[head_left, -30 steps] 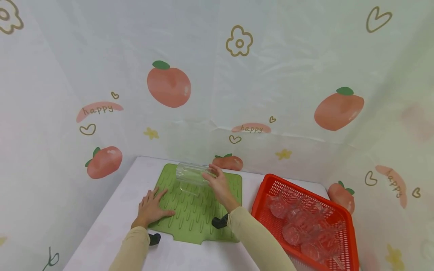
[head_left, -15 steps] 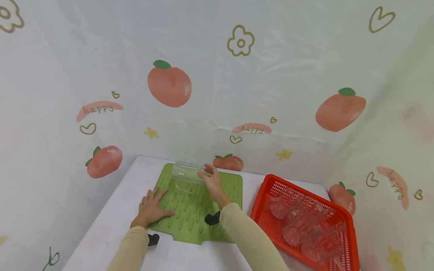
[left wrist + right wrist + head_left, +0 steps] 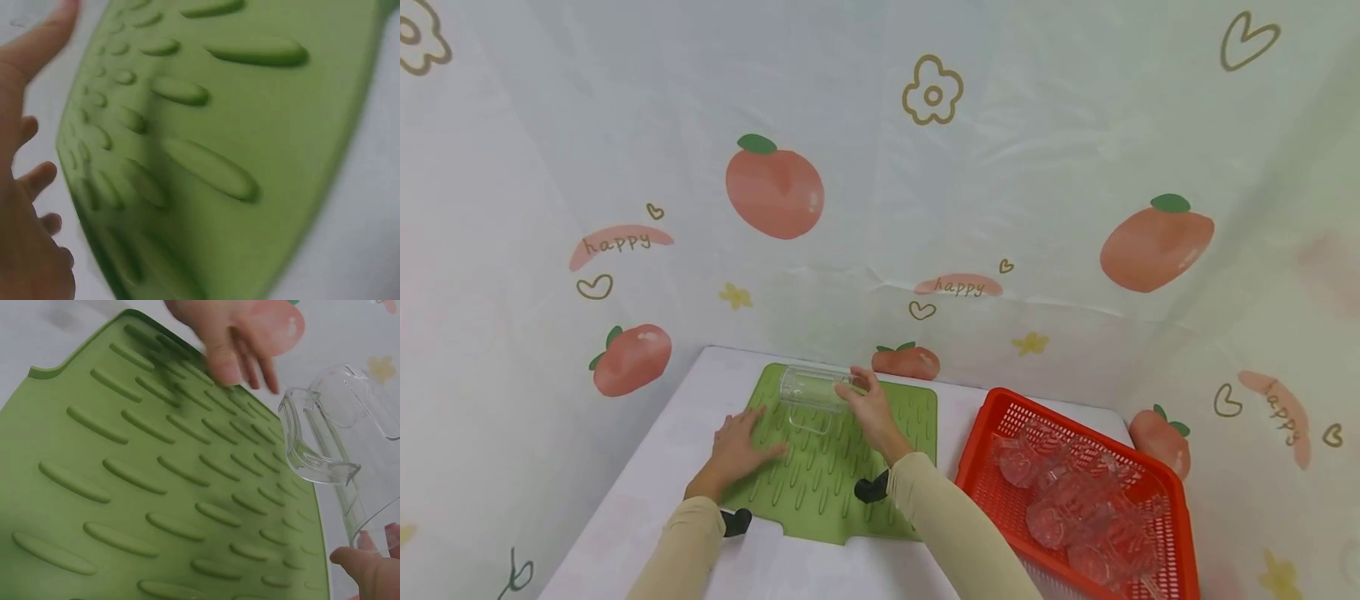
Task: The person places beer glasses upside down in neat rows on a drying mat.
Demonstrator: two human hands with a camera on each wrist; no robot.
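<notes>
A clear mug (image 3: pixel 811 388) with a handle (image 3: pixel 312 450) is tilted onto its side above the back of a green ridged mat (image 3: pixel 820 475). My right hand (image 3: pixel 871 407) grips one end of it, thumb on the near side; in the right wrist view my thumb (image 3: pixel 362 565) shows at the lower right. The handle faces toward me. My left hand (image 3: pixel 737 446) hovers with spread fingers over the mat's left edge, apart from the mug. In the left wrist view that hand (image 3: pixel 31 194) appears beside the mat's edge, holding nothing.
A red perforated basket (image 3: pixel 977 450) stands on the right of the white table (image 3: pixel 647 467), with several clear glass-like items (image 3: pixel 1067 508) inside. A printed white curtain (image 3: pixel 850 167) hangs close behind the table and along both sides.
My right hand has carried the mug a little to the left, then slightly lower. My left hand, flat on the mat before, has risen and its fingers have shifted.
</notes>
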